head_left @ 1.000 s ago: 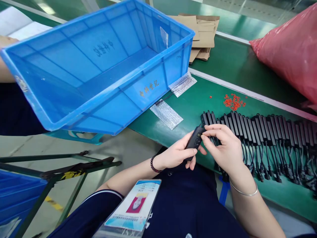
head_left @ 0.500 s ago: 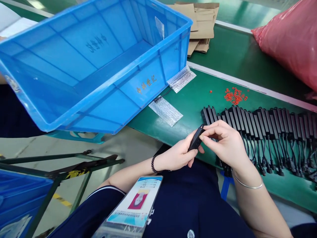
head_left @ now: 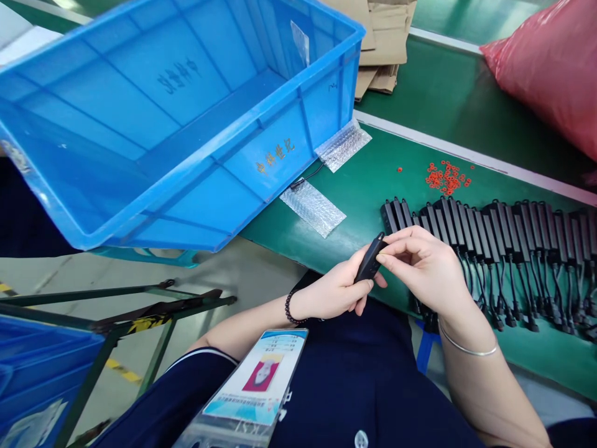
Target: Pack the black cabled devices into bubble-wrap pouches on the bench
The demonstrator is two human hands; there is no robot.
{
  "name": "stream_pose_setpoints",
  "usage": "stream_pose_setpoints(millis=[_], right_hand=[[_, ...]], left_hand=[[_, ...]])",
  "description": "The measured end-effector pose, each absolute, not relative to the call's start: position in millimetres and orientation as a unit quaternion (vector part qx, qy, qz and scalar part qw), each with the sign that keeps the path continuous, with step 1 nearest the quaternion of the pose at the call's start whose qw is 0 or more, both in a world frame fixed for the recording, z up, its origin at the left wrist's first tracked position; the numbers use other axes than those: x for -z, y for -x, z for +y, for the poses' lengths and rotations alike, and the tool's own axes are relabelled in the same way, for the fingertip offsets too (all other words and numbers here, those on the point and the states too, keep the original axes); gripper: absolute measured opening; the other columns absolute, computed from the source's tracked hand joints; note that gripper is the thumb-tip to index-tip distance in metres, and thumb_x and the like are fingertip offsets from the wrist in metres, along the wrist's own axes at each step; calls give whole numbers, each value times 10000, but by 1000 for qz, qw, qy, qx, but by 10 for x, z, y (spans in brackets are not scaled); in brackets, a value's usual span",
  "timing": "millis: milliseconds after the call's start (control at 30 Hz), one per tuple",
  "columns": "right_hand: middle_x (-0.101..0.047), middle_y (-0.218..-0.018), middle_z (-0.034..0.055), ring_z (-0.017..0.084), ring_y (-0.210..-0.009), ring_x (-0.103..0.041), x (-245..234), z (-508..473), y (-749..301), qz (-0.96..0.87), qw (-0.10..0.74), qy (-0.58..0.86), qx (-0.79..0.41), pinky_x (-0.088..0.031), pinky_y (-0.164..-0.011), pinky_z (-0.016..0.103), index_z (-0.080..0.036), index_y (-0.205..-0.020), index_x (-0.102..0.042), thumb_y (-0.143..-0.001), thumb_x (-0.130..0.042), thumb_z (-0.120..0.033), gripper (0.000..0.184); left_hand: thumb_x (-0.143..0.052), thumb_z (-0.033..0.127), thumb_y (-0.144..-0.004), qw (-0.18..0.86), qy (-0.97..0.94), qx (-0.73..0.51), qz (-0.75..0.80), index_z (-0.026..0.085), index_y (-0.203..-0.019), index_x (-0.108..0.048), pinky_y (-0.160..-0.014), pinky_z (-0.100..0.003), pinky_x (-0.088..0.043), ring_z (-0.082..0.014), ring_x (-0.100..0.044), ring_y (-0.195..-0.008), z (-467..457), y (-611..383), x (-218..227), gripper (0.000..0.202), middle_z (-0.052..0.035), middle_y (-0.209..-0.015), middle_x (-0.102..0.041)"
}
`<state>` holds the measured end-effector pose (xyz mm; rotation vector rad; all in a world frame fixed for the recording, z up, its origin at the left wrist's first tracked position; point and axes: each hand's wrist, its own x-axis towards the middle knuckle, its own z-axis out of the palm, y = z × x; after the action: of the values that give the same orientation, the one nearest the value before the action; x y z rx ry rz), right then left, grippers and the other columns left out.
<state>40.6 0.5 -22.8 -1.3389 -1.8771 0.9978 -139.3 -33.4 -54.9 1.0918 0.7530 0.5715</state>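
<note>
My left hand (head_left: 342, 286) is wrapped round a slim black box-shaped device (head_left: 370, 261), tilted with its looped end up and away from me. At the device's right edge, the thumb and forefinger of my right hand (head_left: 422, 264) are pinched together, touching it. Whatever lies between those fingertips is hidden. Just beyond my right hand, a long row of similar black devices with cables (head_left: 506, 233) covers the bench. Small orange-red rings (head_left: 448, 178) lie in a loose pile behind that row, with one ring (head_left: 400, 169) apart to the left.
A large blue crate (head_left: 224, 205) stands to the left. Two bubble-wrap sleeves (head_left: 313, 206) lie by its edge, a dark cable near them. Flattened cardboard (head_left: 387, 37) and a red plastic bag (head_left: 550, 68) are at the back. A green metal frame (head_left: 161, 354) stands lower left.
Both hands keep nearly the same hold on the black device. The view has shifted slightly; little else differs.
</note>
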Motion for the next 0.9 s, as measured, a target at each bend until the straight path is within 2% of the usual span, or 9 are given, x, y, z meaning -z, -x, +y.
stream_pose_setpoints(millis=[167,333,500,667,767,833,900], right_hand=[[-642,-906,53,144,-745,-631,219,-2,-402,-715,309,514,-360,-526,-594,266,-186,-681,-677,-754,-676,-155,79],[-629,-943,52,149,-803,-640,274,13,-415,-690,320,507,-405,-553,-645,267,-186,-709,-666,-772,-663,-166,67],[-578,-1025,69,168,-846,-632,314,-27,-366,-678,329,499,-427,-570,-706,313,-188,-812,-653,-786,-663,-229,50],[-548,-1012,99,225,-943,-576,398,-71,-246,-747,310,522,-270,-512,-809,394,-189,-760,-572,-812,-571,-183,52],[-546,-931,98,240,-954,-538,480,-90,-153,-764,322,529,-183,-465,-851,422,-200,-769,-495,-815,-536,-159,74],[-562,-871,66,203,-868,-553,527,-99,-109,-746,345,531,-207,-475,-792,378,-213,-804,-456,-828,-522,-152,93],[-587,-820,22,161,-751,-564,562,-99,-100,-690,399,544,-263,-482,-704,323,-227,-882,-421,-830,-546,-162,150]], left_hand=[[-397,103,-888,737,-511,-263,356,313,-1491,-9,-407,-128,-427,-28,-558,-488,-338,1376,554,747,-118,-1130,-572],[-416,125,-886,760,-478,-267,350,303,-1493,-13,-404,-143,-417,-38,-560,-487,-336,1380,535,750,-116,-1108,-576],[-437,140,-888,747,-473,-282,373,264,-1496,-52,-405,-139,-413,-55,-545,-462,-342,1381,531,730,-29,-826,-592],[-410,150,-904,720,-488,-278,409,201,-1500,4,-411,-159,-406,-90,-517,-440,-360,1371,603,727,43,-568,-526],[-424,143,-899,694,-498,-295,428,187,-1502,2,-453,-171,-429,-93,-531,-465,-378,1365,639,740,37,-563,-539],[-438,148,-897,686,-499,-302,436,194,-1502,9,-464,-172,-434,-89,-536,-472,-389,1375,653,754,32,-586,-550],[-448,168,-898,695,-477,-314,436,220,-1501,14,-442,-166,-420,-78,-539,-473,-390,1413,662,761,-1,-698,-596]])
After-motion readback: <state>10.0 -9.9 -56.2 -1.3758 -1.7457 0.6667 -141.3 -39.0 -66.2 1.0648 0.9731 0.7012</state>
